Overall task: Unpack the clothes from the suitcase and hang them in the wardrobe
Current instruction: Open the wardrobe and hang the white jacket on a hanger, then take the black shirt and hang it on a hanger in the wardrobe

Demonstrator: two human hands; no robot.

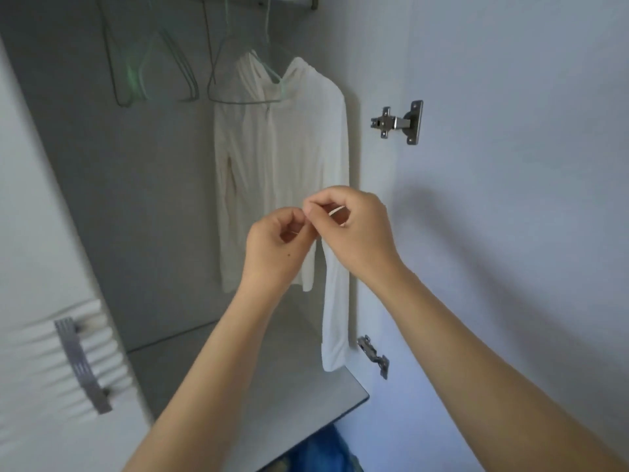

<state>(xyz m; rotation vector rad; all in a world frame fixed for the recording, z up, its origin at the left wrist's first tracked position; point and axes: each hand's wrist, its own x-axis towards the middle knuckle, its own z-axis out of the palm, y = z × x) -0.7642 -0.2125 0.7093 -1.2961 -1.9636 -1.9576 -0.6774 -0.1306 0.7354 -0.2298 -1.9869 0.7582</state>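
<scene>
A cream long-sleeved top hangs on a pale green hanger from the rail inside the open wardrobe. One long sleeve dangles down at its right. My left hand and my right hand are raised together in front of the top at mid height. Both have curled fingers and pinch the fabric of the top between fingertips and thumb. The suitcase is out of view.
Several empty wire hangers hang left of the top. The grey wardrobe shelf lies below. The left door with a metal handle stands at lower left; the right door with hinges is swung open. Blue fabric shows below the shelf.
</scene>
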